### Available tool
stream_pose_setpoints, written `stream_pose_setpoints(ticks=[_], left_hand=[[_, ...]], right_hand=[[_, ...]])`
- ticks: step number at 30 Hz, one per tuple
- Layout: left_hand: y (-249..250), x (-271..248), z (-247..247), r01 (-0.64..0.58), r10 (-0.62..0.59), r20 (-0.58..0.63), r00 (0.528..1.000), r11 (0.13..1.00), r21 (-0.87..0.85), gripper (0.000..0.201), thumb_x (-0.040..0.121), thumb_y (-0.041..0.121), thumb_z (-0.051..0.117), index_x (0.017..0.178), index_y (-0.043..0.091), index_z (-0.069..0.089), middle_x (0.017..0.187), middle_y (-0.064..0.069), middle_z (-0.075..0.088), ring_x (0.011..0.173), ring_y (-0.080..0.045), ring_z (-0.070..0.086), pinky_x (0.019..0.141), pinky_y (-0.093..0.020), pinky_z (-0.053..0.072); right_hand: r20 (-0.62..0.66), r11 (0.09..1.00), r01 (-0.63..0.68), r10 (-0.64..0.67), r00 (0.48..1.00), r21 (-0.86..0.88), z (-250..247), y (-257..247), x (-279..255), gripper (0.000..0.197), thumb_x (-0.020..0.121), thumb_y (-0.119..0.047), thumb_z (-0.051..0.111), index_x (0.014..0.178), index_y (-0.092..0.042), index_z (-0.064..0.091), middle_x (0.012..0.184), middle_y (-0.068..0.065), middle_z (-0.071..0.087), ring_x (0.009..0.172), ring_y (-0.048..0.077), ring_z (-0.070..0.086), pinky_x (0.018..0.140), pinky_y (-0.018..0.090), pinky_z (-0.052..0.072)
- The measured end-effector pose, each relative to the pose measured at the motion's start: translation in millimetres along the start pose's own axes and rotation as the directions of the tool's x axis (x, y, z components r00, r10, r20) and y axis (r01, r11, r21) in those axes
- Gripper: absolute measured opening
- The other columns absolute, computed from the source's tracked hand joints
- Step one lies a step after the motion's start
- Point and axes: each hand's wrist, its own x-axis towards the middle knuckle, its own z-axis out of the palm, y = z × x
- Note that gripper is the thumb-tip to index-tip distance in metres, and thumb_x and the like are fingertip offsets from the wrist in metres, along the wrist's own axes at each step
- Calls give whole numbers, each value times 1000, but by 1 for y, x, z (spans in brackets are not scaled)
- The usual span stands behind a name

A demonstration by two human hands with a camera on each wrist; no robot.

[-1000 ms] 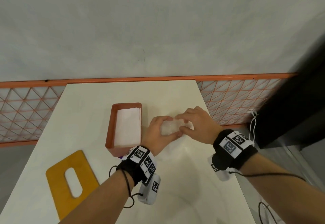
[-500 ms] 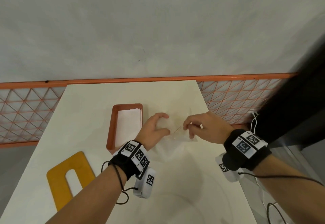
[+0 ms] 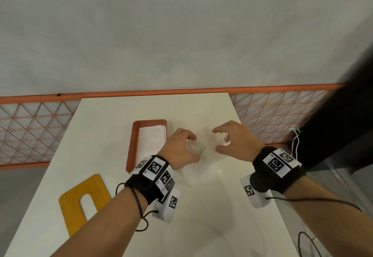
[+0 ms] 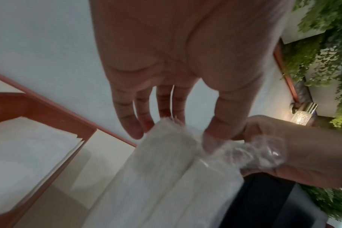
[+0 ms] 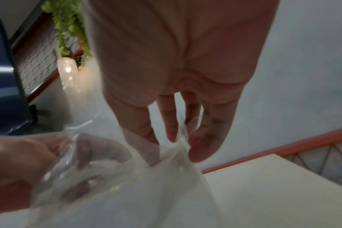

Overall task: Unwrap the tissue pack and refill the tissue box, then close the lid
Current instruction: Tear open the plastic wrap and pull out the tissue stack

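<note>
1. Tissue pack [image 3: 203,145] held just above the table [image 3: 105,115], right of the tissue box [image 3: 131,147]; box open, with white tissues inside.
2. Left hand [image 3: 179,149]: fingertips and thumb pinch the pack's end.
3. Right hand [image 3: 232,143]: fingers pinch a gathered fold of clear film [image 5: 178,148].
4. Lid [image 3: 84,200] lies near left, off the box.
5. Judgement: light, soft stack; film thin and slippery. Hold the stack by its end and pull the film at the bunched fold.
</note>
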Motion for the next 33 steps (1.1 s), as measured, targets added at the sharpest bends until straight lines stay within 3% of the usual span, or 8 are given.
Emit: stream_pose_setpoints(ticks=[5,13,18,20,23,27,30,33], left_hand=[[11,10,-5,37,-35,-21,999,993,111,50,67,43,82,107,21,62,111,5,58,95,-13,52,79,-24,40],[8,14,-15,-26,36,-101,994,994,104,22,89,35,63,95,17,74,96,3,73,90,-17,66,88,-35,54],[4,12,-14,-56,46,-224,974,998,-40,23,96,9,42,103,31,44,91,-16,69,78,-27,69,75,-37,60],[1,8,-12,-104,99,-214,972,995,-10,35,91,1,34,91,34,46,88,-15,65,76,-30,66,72,-39,60],[-9,7,-8,-141,152,-204,967,988,67,48,79,-4,34,64,36,57,89,-8,65,81,-26,64,77,-45,57],[-4,3,0,0,-12,-237,971,999,-53,17,90,20,55,101,19,69,109,0,61,102,-19,59,94,-33,47],[1,-5,11,49,-90,-210,974,980,-193,38,81,34,71,114,18,62,115,6,52,104,-12,53,96,-28,45],[1,-9,14,72,-116,-152,982,961,-266,57,75,18,77,127,17,54,124,6,44,110,-14,53,100,-34,49]], right_hand=[[30,977,-72,67,997,201,-2,4,-1,72,67,-24,84,133,-19,55,126,-5,55,87,10,65,75,20,52],[76,914,-111,89,993,391,1,23,-8,77,65,-15,86,134,-27,53,134,-9,54,94,10,68,81,32,59],[-99,997,66,-62,993,33,10,16,-15,70,61,-31,87,122,-35,53,144,-4,29,123,18,38,96,27,35],[-155,967,161,-192,969,-196,13,12,-18,64,61,-35,86,115,-41,53,148,-6,18,133,23,20,100,34,25],[-147,855,340,-423,894,-393,18,9,-20,58,59,-22,86,107,-40,58,145,-7,26,131,25,25,98,44,31],[-95,724,513,-615,783,-461,26,14,-14,49,61,-13,85,102,-29,64,128,-7,55,118,14,44,91,36,31],[-78,703,519,-626,776,-486,25,16,-10,40,65,-21,85,101,-28,67,112,-9,67,103,11,55,83,31,30],[-49,721,467,-568,822,-512,17,14,-8,41,68,-34,82,105,-30,65,108,-9,68,89,16,64,75,30,31]])
